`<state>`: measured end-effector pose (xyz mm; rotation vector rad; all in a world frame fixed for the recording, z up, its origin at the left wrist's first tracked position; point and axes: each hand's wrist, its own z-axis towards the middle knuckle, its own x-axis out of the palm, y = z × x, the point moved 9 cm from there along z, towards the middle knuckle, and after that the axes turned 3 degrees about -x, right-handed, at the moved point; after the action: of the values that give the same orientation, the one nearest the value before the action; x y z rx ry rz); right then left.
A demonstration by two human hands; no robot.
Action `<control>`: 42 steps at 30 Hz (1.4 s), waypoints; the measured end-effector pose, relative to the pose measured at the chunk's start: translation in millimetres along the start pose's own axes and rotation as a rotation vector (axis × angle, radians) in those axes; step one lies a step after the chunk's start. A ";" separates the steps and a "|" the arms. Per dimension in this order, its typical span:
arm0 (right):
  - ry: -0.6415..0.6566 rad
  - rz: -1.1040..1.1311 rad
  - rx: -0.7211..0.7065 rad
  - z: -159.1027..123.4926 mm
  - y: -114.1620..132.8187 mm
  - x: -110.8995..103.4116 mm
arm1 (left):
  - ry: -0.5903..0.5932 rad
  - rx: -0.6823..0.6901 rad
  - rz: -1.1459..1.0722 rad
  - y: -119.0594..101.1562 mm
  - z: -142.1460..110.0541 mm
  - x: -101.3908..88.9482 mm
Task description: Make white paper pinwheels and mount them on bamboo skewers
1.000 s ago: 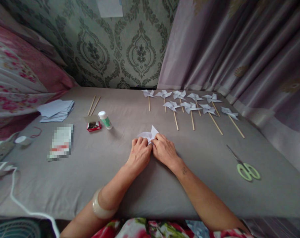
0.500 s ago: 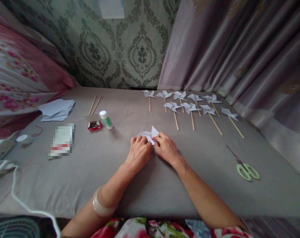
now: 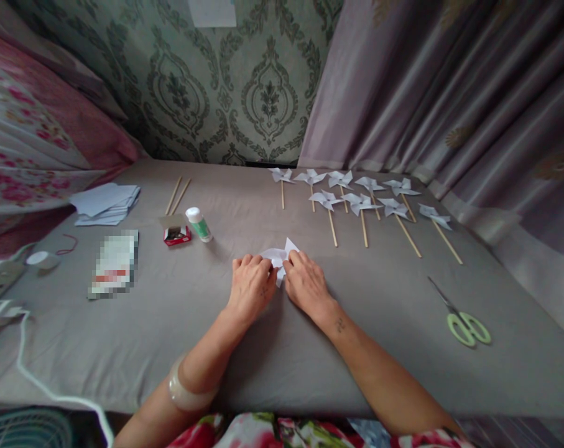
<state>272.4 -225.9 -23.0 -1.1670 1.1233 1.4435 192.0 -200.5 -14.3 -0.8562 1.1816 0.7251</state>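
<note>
Between my two hands, at the middle of the cloth-covered table, is a white paper pinwheel (image 3: 278, 256) without a visible stick. My left hand (image 3: 251, 283) has its fingers curled on the left side of the paper. On the right side, my right hand (image 3: 306, 278) grips it with bent fingers. The fingertips and part of the blades are hidden under the hands. Ahead and to the left stand a glue bottle (image 3: 199, 224) with a white cap and a small red open box (image 3: 176, 235) with dark bits inside.
Several finished pinwheels (image 3: 362, 204) on sticks lie at the back right. Green-handled scissors (image 3: 466, 326) rest on the right. Two loose sticks (image 3: 178, 196), a paper stack (image 3: 107, 204), a blurred packet (image 3: 115, 262) and a power strip (image 3: 0, 278) with a white cable are on the left.
My left hand has shifted slightly left and down, and my right hand slightly down. More of the pinwheel's lower blade now shows between them. The view has tilted a little.
</note>
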 end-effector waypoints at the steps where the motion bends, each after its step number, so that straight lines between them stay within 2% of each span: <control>1: -0.011 0.028 0.006 0.4 -2.3 0.1 | 0.005 -0.021 -0.001 2.0 0.4 0.4; 4: -0.098 0.219 0.060 0.7 -18.2 -2.2 | 0.029 -0.074 0.001 7.5 0.8 2.3; 7: -0.277 0.422 0.164 -3.5 -45.2 -10.1 | 0.058 -0.099 0.002 10.0 0.2 5.0; 10: -0.436 0.475 0.260 -11.7 -70.0 -16.4 | 0.091 -0.106 0.005 10.5 -0.1 9.7; 12: -0.482 0.480 0.303 -16.0 -81.3 -16.4 | 0.108 -0.119 0.008 11.7 0.2 13.0; 17: -0.449 0.539 0.301 -17.4 -86.9 -11.3 | 0.123 -0.150 -0.010 13.9 1.1 16.3; 21: -0.232 0.633 0.128 -10.9 -59.5 -2.1 | 0.117 -0.159 -0.030 13.9 1.3 15.0; 24: -0.152 0.639 0.100 -10.9 -45.6 1.7 | 0.107 -0.156 -0.036 13.4 1.8 14.3; 35: -0.136 0.537 0.243 -8.6 -45.7 13.0 | 0.109 -0.152 -0.045 12.1 1.7 14.5; 40: -0.283 0.607 0.336 -12.8 -74.0 2.0 | 0.064 -0.199 -0.112 20.8 5.6 12.3; 42: -0.304 0.588 0.294 -13.6 -81.8 -1.3 | 0.035 -0.215 -0.164 27.5 8.9 12.5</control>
<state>354.9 -227.6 -31.2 -0.4006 1.4645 1.7403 175.9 -178.6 -30.1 -1.1355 1.0628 0.7126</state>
